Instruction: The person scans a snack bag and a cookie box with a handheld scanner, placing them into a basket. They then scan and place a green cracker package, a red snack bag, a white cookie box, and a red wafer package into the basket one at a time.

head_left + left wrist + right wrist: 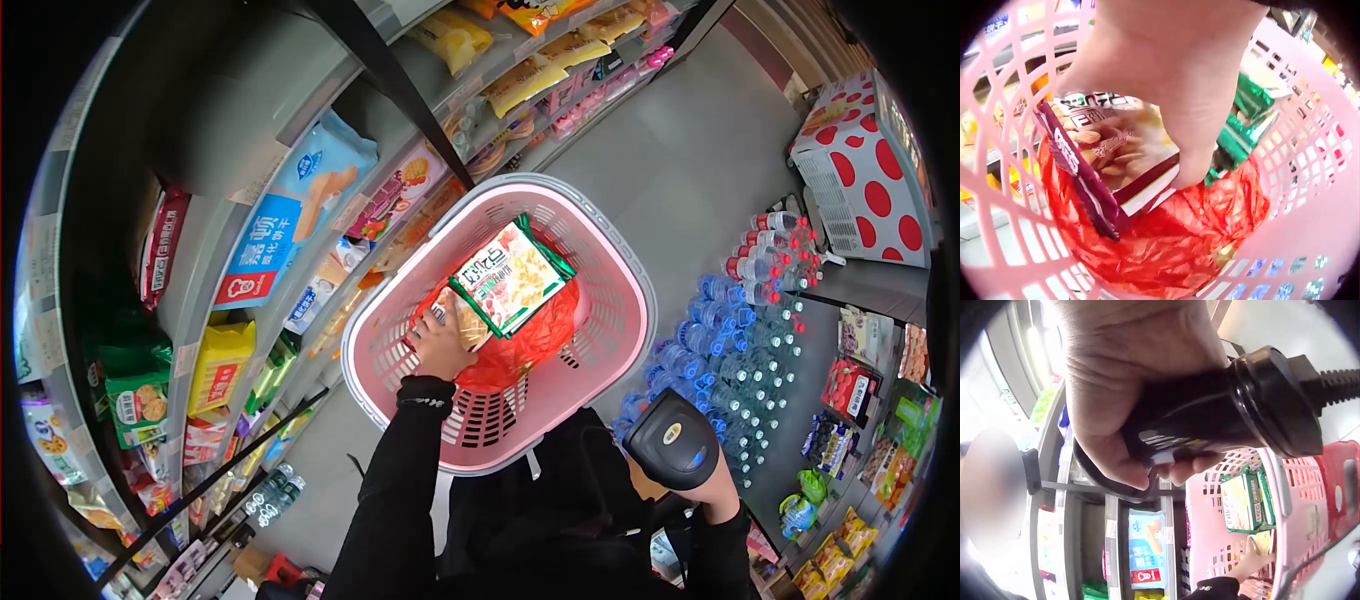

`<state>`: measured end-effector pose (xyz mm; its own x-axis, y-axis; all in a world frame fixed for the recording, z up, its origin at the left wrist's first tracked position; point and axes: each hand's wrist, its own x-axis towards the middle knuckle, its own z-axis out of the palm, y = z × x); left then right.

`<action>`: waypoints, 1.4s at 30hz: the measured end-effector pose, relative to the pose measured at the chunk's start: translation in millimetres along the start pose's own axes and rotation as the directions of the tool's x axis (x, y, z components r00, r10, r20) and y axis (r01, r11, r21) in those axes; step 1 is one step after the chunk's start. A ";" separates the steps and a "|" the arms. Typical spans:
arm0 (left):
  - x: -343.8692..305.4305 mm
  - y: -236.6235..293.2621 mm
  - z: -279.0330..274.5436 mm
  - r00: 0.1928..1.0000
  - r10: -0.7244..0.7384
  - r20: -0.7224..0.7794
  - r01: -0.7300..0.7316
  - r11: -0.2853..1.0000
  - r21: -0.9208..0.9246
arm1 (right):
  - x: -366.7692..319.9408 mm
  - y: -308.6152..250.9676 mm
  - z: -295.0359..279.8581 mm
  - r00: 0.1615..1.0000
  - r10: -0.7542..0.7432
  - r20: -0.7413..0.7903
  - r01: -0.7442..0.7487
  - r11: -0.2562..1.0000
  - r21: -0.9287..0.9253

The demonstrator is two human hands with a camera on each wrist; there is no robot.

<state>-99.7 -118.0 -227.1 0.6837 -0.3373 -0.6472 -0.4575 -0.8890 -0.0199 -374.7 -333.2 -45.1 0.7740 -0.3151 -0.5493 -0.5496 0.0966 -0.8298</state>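
Note:
Inside a pink basket (pixel 610 385), my left hand (pixel 441 343) holds a maroon snack package (pixel 1124 150) with nuts printed on it; the thumb lies along its side. Green snack packages (pixel 512 275) lie beside that package, over a crumpled red bag (pixel 535 345). In the left wrist view the hand (pixel 1166 75) covers the package's upper part. My right hand (pixel 1141 394) grips the handle of a black scanner (pixel 672 440), out to the right of the basket; a coiled cable (pixel 1338 386) runs from the handle.
Shelves of packaged snacks (pixel 290 210) stand at the left. Rows of bottles (pixel 735 340) fill the floor at the right, near a red-dotted white box (pixel 865 175). More snacks (pixel 850 390) are at the far right. A red basket (pixel 1342 481) stands beside the pink one.

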 end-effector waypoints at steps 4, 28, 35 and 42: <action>-19.1 -12.6 -37.2 0.992 -0.002 0.129 0.000 1.000 0.015 | 0.6 -16.1 8.6 1.000 -0.029 -0.002 0.029 0.999 0.024; -216.7 -85.2 -137.7 0.821 0.568 -0.060 0.365 -0.602 -0.711 | -25.8 -164.9 93.5 0.789 -0.464 0.403 0.573 0.793 -0.208; -203.0 -99.9 -128.5 0.691 0.638 -0.340 -0.171 -0.313 -0.934 | -27.1 -159.0 119.9 0.790 -0.499 0.356 0.557 0.827 -0.077; -214.3 -103.3 -130.8 0.694 0.534 -0.482 -0.317 -0.374 -0.871 | -24.1 -174.0 129.3 0.769 -0.473 0.431 0.543 0.838 -0.049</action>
<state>-124.6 5.6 13.3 0.5044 -0.8585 -0.0923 0.4499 0.1700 0.8767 -257.0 -220.3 99.8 0.9903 0.1186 -0.0725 -0.0560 -0.1366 -0.9890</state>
